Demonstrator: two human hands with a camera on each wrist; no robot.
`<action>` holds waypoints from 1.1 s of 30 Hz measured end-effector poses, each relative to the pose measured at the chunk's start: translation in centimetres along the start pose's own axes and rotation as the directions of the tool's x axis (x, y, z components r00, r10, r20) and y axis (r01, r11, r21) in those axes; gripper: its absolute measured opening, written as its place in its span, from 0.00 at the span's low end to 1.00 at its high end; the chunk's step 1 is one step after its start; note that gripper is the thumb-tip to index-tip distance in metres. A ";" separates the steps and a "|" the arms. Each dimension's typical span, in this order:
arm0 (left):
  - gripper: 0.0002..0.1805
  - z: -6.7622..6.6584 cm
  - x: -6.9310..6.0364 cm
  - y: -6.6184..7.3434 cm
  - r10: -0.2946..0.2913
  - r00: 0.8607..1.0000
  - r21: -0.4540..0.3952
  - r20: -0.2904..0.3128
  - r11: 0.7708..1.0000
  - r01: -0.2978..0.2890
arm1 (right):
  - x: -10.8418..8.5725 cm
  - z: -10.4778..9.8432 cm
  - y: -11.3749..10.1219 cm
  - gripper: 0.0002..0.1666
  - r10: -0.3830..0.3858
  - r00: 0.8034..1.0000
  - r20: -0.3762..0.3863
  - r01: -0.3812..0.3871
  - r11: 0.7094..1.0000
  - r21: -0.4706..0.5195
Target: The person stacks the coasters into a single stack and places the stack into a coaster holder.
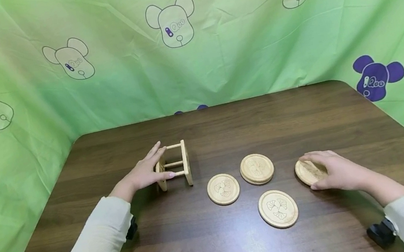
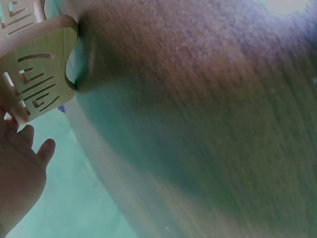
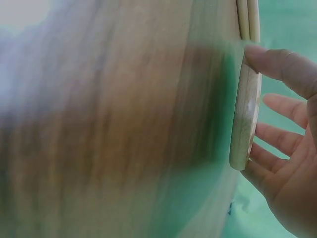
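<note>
On the left of the table stands a small pale wooden coaster holder [image 1: 186,163] with slotted side panels joined by round bars. My left hand [image 1: 145,171] grips its left panel, the thumb on the near side and the fingers reaching over the far side; the left wrist view shows the cut-out panel [image 2: 42,74] beside the fingers. Over at the right, my right hand [image 1: 336,171] holds a round wooden coaster [image 1: 308,172] by its rim between thumb and fingers. In the right wrist view the coaster [image 3: 245,119] appears edge-on; whether it touches the table I cannot tell.
Between the hands lie a single coaster [image 1: 223,189] with a carved leaf pattern, two stacked coasters [image 1: 257,169] and another carved coaster [image 1: 278,209] nearer the front. The dark wooden table [image 1: 188,242] meets a green printed curtain [image 1: 216,66] behind and at both sides.
</note>
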State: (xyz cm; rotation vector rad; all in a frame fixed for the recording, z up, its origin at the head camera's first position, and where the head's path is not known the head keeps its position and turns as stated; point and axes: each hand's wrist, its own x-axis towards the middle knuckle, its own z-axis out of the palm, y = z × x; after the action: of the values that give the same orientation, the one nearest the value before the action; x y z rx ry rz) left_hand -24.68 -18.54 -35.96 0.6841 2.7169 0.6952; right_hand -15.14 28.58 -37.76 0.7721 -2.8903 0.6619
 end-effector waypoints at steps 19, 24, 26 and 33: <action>0.50 -0.1 0.0 0.2 -0.001 1.000 -0.007 -0.001 1.000 0.001 | 2.1 0.5 -1.8 0.37 -0.065 0.998 0.015 0.064 0.997 0.052; 0.50 0.0 0.0 0.2 0.000 1.000 -0.007 -0.001 1.000 0.000 | 2.6 0.6 -2.2 0.37 -0.068 0.997 0.026 0.066 0.995 0.069; 0.50 0.0 0.0 0.2 0.001 1.000 -0.008 -0.001 1.000 -0.001 | 2.7 0.6 -2.4 0.36 -0.071 0.997 0.027 0.069 0.995 0.073; 0.50 0.0 0.0 0.1 0.001 1.000 -0.010 -0.004 1.000 -0.001 | 3.4 0.5 -2.9 0.37 -0.085 0.996 0.037 0.081 0.993 0.086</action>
State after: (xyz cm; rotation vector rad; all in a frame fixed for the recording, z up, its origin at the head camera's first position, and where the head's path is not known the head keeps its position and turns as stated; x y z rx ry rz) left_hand -24.64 -18.49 -35.89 0.6824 2.7151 0.7112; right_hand -16.62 24.59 -36.45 0.9210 -2.8634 0.7720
